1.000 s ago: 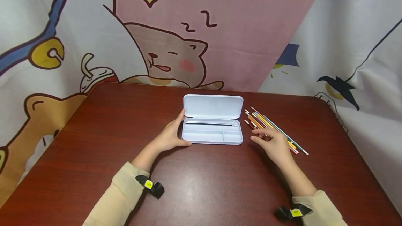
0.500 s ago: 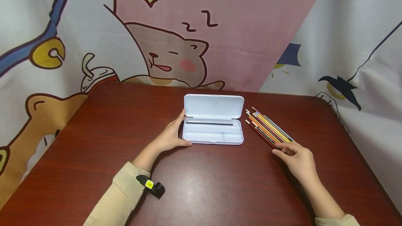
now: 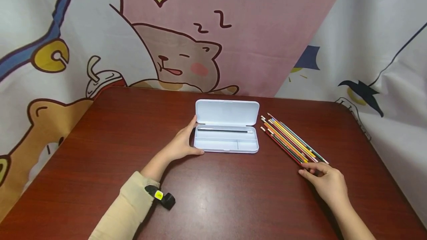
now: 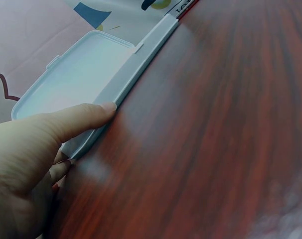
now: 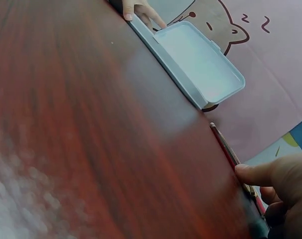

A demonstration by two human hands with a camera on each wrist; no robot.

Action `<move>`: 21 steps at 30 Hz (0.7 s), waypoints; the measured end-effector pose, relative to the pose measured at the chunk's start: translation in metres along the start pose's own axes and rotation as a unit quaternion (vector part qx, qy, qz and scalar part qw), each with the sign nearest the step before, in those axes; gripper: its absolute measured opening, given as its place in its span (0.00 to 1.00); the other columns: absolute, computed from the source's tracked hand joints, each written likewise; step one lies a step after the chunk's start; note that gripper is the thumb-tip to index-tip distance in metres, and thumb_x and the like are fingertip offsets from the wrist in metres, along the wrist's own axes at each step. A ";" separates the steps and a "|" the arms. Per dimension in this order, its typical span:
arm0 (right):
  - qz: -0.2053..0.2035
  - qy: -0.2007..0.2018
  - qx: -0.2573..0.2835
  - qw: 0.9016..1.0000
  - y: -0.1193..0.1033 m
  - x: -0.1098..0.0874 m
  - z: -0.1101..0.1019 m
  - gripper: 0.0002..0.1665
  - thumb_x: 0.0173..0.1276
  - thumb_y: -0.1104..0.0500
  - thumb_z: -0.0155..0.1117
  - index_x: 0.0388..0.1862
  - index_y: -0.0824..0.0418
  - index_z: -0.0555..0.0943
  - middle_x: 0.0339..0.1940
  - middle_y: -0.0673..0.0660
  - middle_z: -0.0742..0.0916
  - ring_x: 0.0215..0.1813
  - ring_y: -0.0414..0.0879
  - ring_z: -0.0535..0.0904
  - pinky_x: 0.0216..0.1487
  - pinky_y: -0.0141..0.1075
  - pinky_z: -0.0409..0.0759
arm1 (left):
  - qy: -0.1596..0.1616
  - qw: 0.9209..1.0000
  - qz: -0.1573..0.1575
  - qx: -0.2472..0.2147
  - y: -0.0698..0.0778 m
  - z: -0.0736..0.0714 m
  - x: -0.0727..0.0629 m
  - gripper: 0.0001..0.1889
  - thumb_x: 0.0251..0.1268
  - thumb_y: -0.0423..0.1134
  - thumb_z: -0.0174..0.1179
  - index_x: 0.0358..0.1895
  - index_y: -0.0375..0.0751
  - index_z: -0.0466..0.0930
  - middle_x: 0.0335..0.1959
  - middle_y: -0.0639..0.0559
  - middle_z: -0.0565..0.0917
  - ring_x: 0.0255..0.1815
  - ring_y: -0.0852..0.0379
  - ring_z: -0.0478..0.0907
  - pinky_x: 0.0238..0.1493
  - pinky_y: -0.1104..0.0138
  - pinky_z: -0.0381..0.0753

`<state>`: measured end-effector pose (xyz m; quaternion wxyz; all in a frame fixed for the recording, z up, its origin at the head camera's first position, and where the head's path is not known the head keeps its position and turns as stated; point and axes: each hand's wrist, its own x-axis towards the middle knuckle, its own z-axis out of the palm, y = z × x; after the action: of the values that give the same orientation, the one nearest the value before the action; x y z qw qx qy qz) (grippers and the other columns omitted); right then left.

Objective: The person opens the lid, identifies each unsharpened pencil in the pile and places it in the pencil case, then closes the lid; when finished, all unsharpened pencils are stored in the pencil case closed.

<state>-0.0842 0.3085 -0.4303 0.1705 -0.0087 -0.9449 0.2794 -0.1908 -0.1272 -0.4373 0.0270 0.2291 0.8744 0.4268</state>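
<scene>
A white pencil case [image 3: 215,144] stands with its lid raised, and a dark pencil [image 3: 223,131] lies in its long rear compartment. My left hand [image 3: 181,143] holds the case by its left end, thumb at the front and fingers behind, as the left wrist view [image 4: 36,154] confirms for the thumb. To the right of the case, several coloured pencils [image 3: 290,136] lie side by side at a slant. My right hand [image 3: 328,184] pinches the near end of a red pencil [image 3: 281,146] at the left edge of that bunch; its fingertips are partly hidden in the right wrist view.
Everything rests on a dark red-brown table [image 3: 233,195] with a glossy top. A printed curtain [image 3: 253,47] hangs along its back edge and at both sides. The case's front compartments are divided by a low wall [image 3: 238,145].
My right hand has slid down and to the right along the pencils to their near ends, uncovering them. The left hand and the case have stayed in place.
</scene>
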 end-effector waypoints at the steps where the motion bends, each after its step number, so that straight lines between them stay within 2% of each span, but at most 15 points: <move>1: 0.000 -0.001 0.002 1.000 0.001 0.000 0.000 0.09 0.51 0.57 0.78 0.32 0.56 0.89 0.23 0.47 0.79 0.19 0.37 0.63 0.14 0.32 0.57 | 0.000 1.000 0.001 -0.001 0.000 0.000 0.000 0.66 0.38 0.37 0.80 0.77 0.38 0.36 0.66 0.42 0.69 0.67 0.49 0.63 0.68 0.55 0.55; 14: 0.014 0.002 -0.014 1.000 0.001 -0.003 -0.001 0.10 0.50 0.57 0.79 0.33 0.56 0.88 0.21 0.46 0.77 0.15 0.37 0.59 0.13 0.32 0.56 | 0.003 1.000 0.015 0.001 -0.002 0.000 0.000 0.67 0.37 0.37 0.80 0.77 0.37 0.36 0.65 0.42 0.71 0.66 0.49 0.64 0.67 0.54 0.56; 21: 0.031 0.009 0.008 0.999 0.003 -0.003 -0.003 0.09 0.55 0.56 0.76 0.33 0.58 0.88 0.21 0.47 0.78 0.13 0.36 0.57 0.11 0.31 0.55 | 0.000 1.000 0.004 0.004 0.000 0.000 0.000 0.67 0.38 0.38 0.80 0.77 0.38 0.36 0.65 0.42 0.70 0.67 0.48 0.63 0.68 0.54 0.55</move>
<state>-0.0803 0.3118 -0.4306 0.1701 -0.0395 -0.9405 0.2916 -0.1912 -0.1270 -0.4375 0.0241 0.2324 0.8752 0.4235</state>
